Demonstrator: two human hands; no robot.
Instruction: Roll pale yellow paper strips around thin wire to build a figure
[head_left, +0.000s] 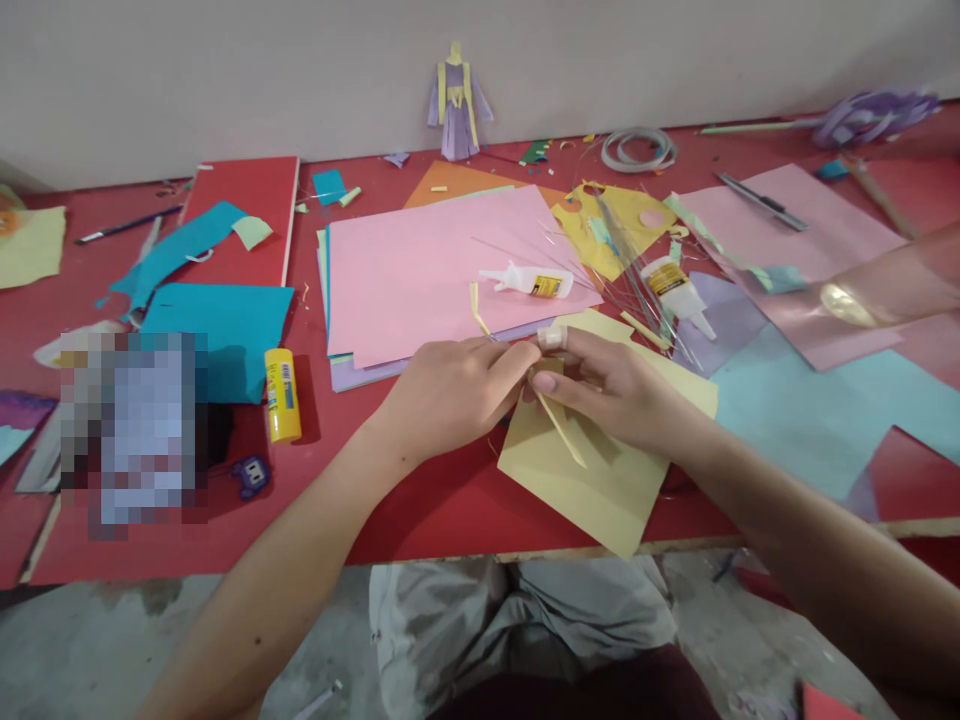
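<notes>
Both hands are pinching a thin yellow paper strip [559, 428] right over the yellow sheet [600, 480], left hand [450, 390] and right hand [615, 395] closed on its top end I think, so keep it taut with small fingertip moves.

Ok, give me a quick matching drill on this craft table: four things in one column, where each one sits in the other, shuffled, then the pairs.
Things:
1. yellow glue stick
2. small glue bottle
3. paper figure
4. thin yellow strip

Places:
A. standing against the back wall
B. pinched between both hands
C. lying on the pink sheet
D. on the red table, beside teal paper

Pairs: 1-D, 2-C, 3-A, 4-B
</notes>
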